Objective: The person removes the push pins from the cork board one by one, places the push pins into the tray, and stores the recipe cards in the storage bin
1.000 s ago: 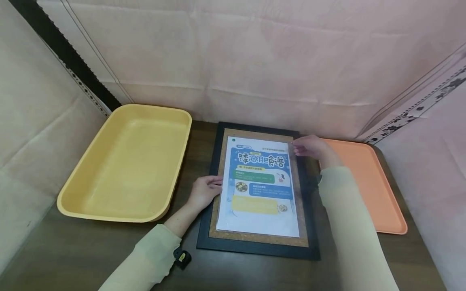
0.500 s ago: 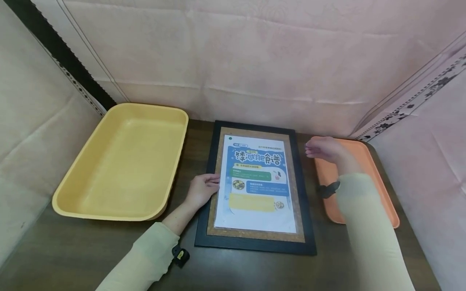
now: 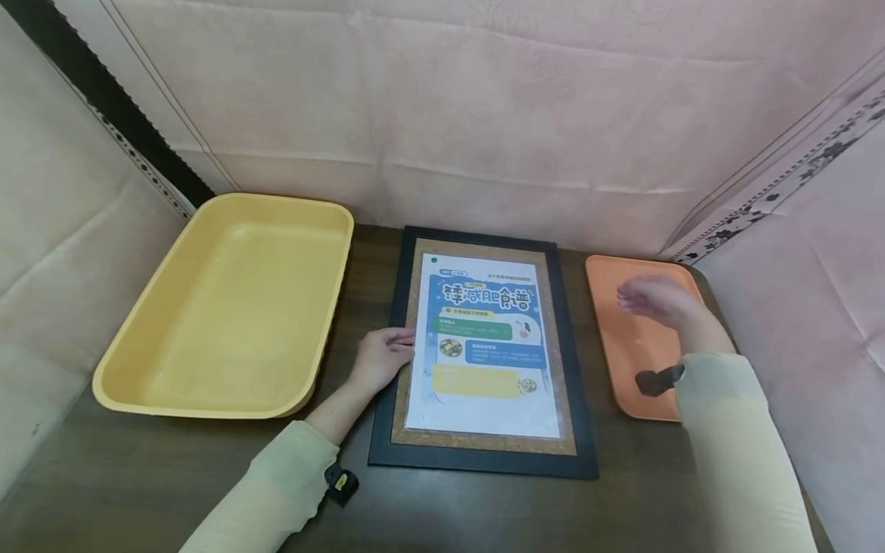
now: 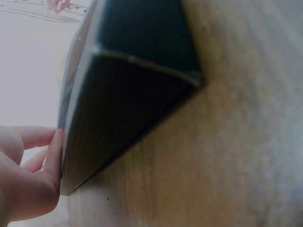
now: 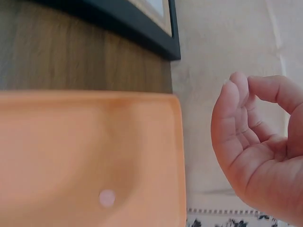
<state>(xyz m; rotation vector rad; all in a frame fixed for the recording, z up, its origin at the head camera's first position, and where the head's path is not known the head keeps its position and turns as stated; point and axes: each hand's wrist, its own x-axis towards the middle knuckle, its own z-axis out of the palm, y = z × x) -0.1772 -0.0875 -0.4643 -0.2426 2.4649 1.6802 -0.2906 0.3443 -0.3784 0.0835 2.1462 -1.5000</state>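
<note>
A printed sheet [image 3: 477,418] with a blue and white design lies on a corkboard [image 3: 563,444] in a black frame [image 3: 484,467]. A small green dot [image 3: 434,259] marks the sheet's top left corner. My left hand [image 3: 379,359] rests at the frame's left side, fingertips right at the sheet's edge. My right hand [image 3: 657,299] is over the orange tray [image 3: 608,307], its fingers loosely bent toward the thumb with nothing visible between them. In the right wrist view a small pale round piece [image 5: 107,197] lies in the tray.
A large, deep yellow tray [image 3: 228,322] stands on the dark wooden table [image 3: 207,491] at the left. Pale cloth walls [image 3: 449,115] close off the back and both sides. The orange tray sits right of the frame, near the back corner.
My right hand has left the sheet's top right corner and moved right, over the orange tray. The left hand stays at the sheet's left edge. The view has shifted slightly.
</note>
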